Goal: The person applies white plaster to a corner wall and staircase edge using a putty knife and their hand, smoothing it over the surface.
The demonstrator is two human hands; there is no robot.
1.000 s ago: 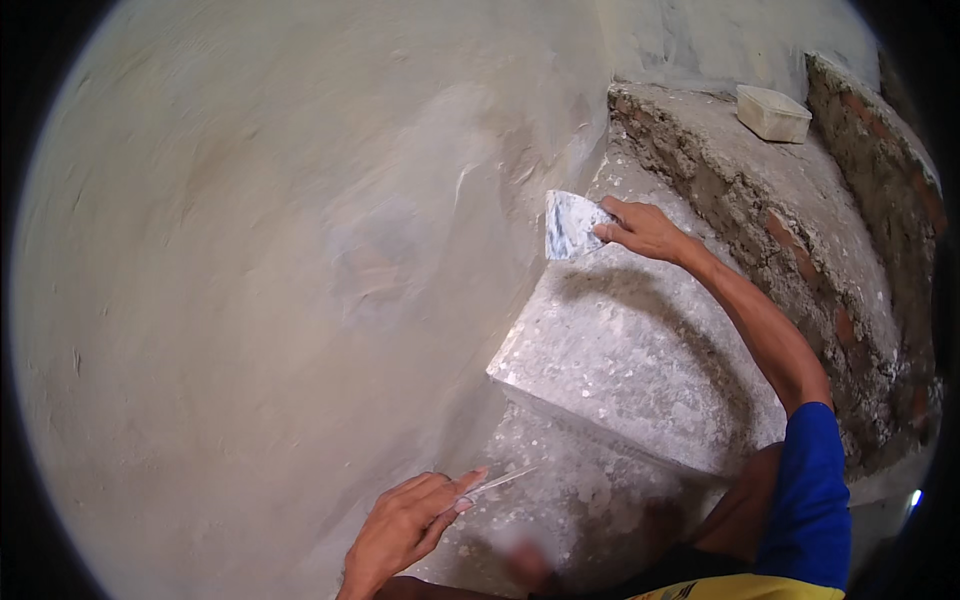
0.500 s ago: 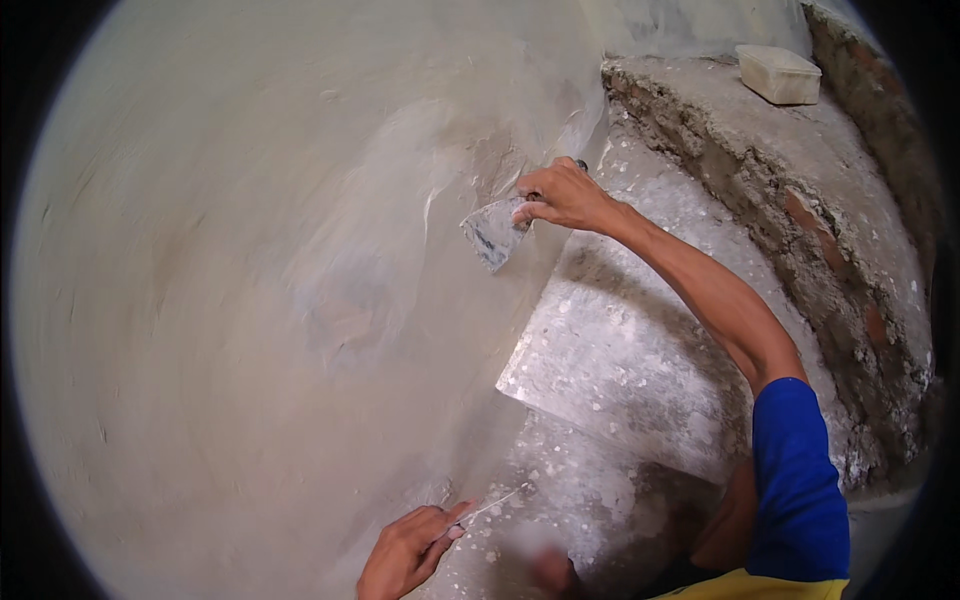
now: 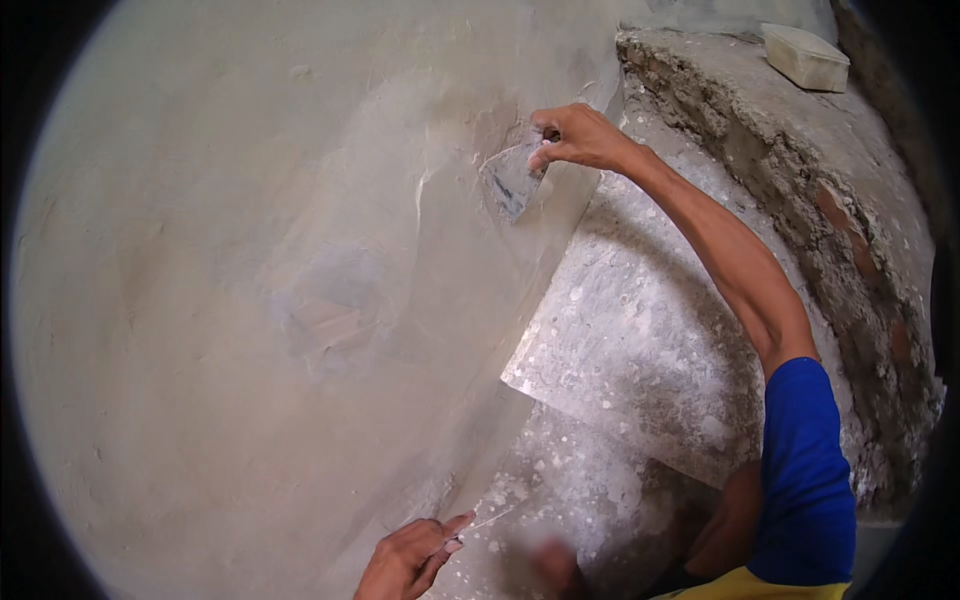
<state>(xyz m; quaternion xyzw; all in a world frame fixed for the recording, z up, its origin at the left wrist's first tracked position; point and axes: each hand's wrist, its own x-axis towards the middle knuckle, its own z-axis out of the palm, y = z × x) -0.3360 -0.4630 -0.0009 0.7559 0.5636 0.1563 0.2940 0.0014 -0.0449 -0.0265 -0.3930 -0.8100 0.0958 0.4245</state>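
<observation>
My right hand (image 3: 585, 137) is closed round the grip of a putty knife (image 3: 511, 184), whose broad, smeared blade lies against the grey plastered wall (image 3: 220, 240). The blade sits near the wall's corner with the concrete steps. At the lower edge, my left hand (image 3: 402, 562) pinches a thin flat tool (image 3: 490, 520), seen almost edge-on, so its kind is hard to make out. That hand is close to the wall's lower part. Around the knife the plaster shows ridges and a rough brownish patch; a paler patch (image 3: 335, 315) lies further left.
Concrete steps (image 3: 640, 310) spattered with white run down the right side. Beyond them rises a rough ledge (image 3: 760, 170) with broken edges and exposed brick. A pale rectangular block or box (image 3: 806, 57) rests on top of it. My leg (image 3: 735, 515) shows low on the right.
My right hand has moved up along the wall with the putty knife. My left hand has dropped slightly, still pinching the thin tool. The whole view has shifted a little.
</observation>
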